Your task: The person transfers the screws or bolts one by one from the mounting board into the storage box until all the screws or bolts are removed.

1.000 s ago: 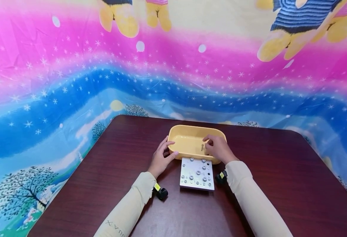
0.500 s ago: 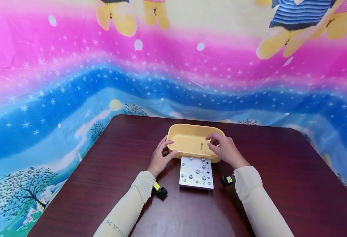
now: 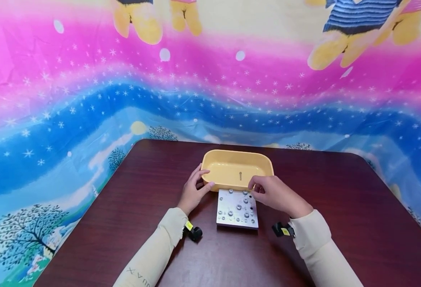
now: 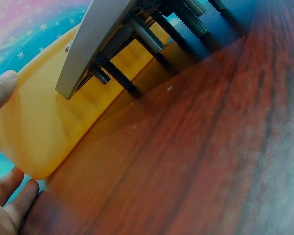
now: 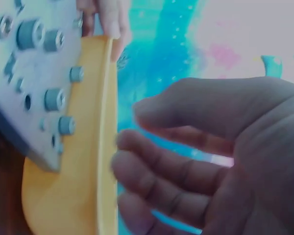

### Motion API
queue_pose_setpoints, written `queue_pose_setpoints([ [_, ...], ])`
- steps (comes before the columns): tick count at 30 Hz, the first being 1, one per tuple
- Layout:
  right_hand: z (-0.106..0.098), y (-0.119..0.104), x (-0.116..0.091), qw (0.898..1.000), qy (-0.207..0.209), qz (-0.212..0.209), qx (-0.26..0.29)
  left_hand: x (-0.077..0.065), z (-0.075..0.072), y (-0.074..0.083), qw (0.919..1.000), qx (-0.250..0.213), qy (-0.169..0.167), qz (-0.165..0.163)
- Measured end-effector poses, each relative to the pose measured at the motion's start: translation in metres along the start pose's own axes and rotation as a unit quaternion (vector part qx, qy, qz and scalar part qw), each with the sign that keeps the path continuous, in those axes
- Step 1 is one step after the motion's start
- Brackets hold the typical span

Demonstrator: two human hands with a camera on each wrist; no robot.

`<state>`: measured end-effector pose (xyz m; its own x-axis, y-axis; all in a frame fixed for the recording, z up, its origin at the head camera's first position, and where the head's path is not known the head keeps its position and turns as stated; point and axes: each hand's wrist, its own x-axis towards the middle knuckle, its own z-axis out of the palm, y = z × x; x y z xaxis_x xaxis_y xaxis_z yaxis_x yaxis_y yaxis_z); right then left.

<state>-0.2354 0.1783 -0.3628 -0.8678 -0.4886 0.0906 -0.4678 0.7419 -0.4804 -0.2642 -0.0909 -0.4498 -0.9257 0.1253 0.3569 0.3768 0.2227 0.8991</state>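
Observation:
A yellow plastic tray (image 3: 215,172) stands at the table's middle, its left end gripped by my left hand (image 3: 193,192), thumb on the near rim and fingers along the side. One small screw (image 3: 240,175) lies on its floor. In front of it sits a silver metal plate (image 3: 226,205) with several socket-head bolts on top; in the left wrist view their threaded shanks (image 4: 146,34) stick out below. Over the plate's far right corner hovers my right hand (image 3: 278,195). Its fingers (image 5: 157,188) curve loosely, and nothing shows between them and the thumb.
The dark red wooden table (image 3: 160,171) has rounded far corners. A patterned cloth (image 3: 210,79) hangs behind it. Two open holes show near the plate's right edge. Small black cameras (image 3: 283,230) sit on both wrists.
My right hand has moved out of the tray, back toward me, to the plate's far right corner. The screw in the tray has shifted slightly left. My left hand keeps its hold.

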Motion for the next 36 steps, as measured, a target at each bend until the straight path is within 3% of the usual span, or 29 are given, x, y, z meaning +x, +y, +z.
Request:
queue_pose_setpoints([
  [9, -0.001, -0.019, -0.015, 0.997, -0.059, 0.005, -0.056, 0.0, 0.0, 0.0, 1.0, 0.0, -0.006, 0.003],
  [17, 0.001, -0.025, -0.017, 0.992, -0.106, 0.005, -0.066, 0.001, -0.001, -0.001, 1.0, 0.005, 0.0, 0.002],
  [23, 0.006, -0.03, -0.021, 0.986, -0.148, 0.04, -0.066, 0.001, 0.0, -0.002, 1.0, 0.007, -0.001, -0.001],
  [31, 0.011, -0.032, -0.02, 0.979, -0.168, 0.086, -0.071, 0.0, 0.0, -0.002, 1.0, 0.001, -0.004, -0.001],
  [36, 0.013, -0.031, -0.02, 0.98, -0.168, 0.077, -0.075, 0.0, 0.0, -0.002, 1.0, 0.002, -0.004, 0.002],
])
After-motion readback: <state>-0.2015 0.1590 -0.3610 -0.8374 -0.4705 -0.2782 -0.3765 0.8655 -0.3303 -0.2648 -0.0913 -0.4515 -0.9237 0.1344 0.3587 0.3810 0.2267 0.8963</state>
